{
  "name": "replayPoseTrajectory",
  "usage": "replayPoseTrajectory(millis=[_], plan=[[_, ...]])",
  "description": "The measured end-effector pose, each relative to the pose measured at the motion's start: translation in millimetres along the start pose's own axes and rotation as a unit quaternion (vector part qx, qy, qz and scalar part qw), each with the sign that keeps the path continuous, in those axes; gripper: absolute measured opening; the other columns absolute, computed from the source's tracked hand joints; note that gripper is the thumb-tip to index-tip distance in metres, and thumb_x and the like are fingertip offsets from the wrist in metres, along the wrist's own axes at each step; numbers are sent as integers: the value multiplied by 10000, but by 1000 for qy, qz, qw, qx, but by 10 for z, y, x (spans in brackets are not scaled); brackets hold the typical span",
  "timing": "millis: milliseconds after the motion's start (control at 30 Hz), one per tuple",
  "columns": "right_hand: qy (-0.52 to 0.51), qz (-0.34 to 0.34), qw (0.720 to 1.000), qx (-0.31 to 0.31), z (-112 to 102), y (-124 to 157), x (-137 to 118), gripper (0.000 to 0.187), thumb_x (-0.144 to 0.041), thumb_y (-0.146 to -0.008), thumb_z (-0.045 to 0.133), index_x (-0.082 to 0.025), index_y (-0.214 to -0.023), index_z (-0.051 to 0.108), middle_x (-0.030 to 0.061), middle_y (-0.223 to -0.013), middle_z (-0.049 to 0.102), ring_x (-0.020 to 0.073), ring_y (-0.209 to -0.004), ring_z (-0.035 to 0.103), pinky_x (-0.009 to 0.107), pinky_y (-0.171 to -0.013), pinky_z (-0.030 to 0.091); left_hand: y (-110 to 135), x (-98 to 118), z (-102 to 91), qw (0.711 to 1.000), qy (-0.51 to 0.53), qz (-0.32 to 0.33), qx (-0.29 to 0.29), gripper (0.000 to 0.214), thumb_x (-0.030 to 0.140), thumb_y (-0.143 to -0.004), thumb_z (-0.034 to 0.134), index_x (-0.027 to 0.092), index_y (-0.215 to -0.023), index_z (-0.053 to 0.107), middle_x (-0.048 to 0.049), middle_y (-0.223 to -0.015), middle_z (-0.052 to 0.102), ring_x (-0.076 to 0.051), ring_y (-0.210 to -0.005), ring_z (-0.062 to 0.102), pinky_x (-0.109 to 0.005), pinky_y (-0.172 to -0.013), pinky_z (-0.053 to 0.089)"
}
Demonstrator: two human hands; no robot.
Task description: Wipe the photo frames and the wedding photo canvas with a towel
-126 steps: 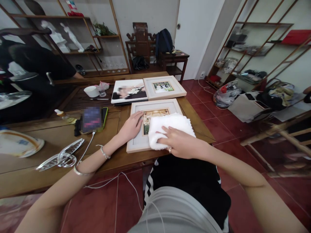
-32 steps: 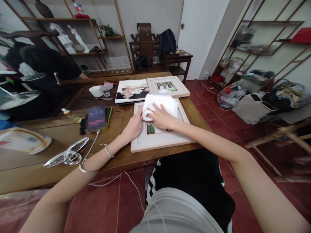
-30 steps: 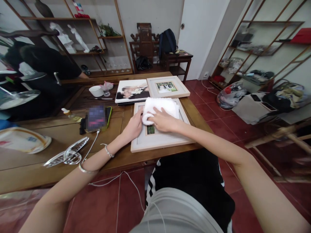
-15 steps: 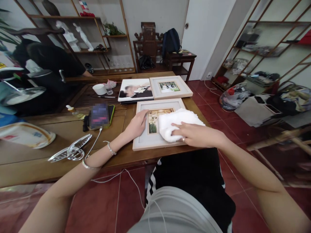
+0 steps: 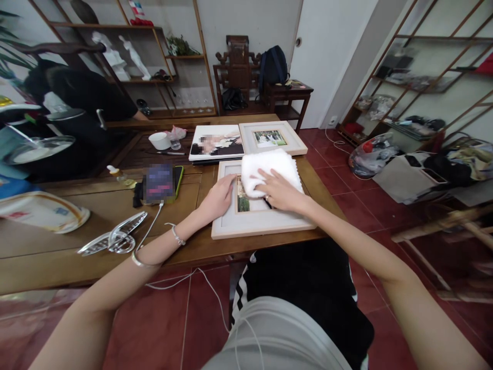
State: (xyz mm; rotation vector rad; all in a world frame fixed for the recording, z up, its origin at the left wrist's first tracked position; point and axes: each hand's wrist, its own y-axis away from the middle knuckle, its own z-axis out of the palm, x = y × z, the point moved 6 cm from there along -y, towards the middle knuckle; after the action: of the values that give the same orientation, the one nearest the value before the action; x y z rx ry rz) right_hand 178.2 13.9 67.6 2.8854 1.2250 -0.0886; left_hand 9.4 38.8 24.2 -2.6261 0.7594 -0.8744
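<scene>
A picture frame [image 5: 231, 228] with a pale wooden rim and a small photo in its middle lies flat on the table by the front edge. My left hand [image 5: 220, 196] holds it at the left side, fingers curled over the rim onto the pale border. A fluffy white cloth [image 5: 283, 164] covers the frame's upper right and part of the photo. My right hand [image 5: 283, 191] presses on this cloth with the fingers spread, gripping it against the frame. The underside of the cloth is hidden.
Behind lie a second frame [image 5: 296, 145] and a white photo panel [image 5: 196, 155]. To the left are a phone [image 5: 178, 182] with a cable, a silver hair clip [image 5: 119, 236], a dropper bottle [image 5: 122, 177] and a white cup [image 5: 159, 141]. A person in black sits beyond.
My right hand has slid the white cloth away from me and slightly left, from the frame's lower right to its upper part. My left hand stays on the frame's left side.
</scene>
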Motion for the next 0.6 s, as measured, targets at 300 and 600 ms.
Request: replayPoseTrajectory(millis=[300,600], plan=[[-79,-99,988,-91,-184,513,-596,499,9,-799,451,-162,-1228,638,155,-1394,591,289,-1441,372,532,-1159,312,16,-49,6,1000,-15,-8,-2,466,191,-949,341,113,-1401,427,-181,-1443,502,-274,-1372,455,-492,-1163,357],[-53,79,994,46,-321,1089,26,483,-17,-748,429,-218,-1140,628,98,-1424,563,289,-1359,473,513,-1173,290,35,-226,-7,995,6,-96,25,607,243,-907,493,82,-1465,320,-241,-1553,289,-361,-1491,211,-571,-1197,246]])
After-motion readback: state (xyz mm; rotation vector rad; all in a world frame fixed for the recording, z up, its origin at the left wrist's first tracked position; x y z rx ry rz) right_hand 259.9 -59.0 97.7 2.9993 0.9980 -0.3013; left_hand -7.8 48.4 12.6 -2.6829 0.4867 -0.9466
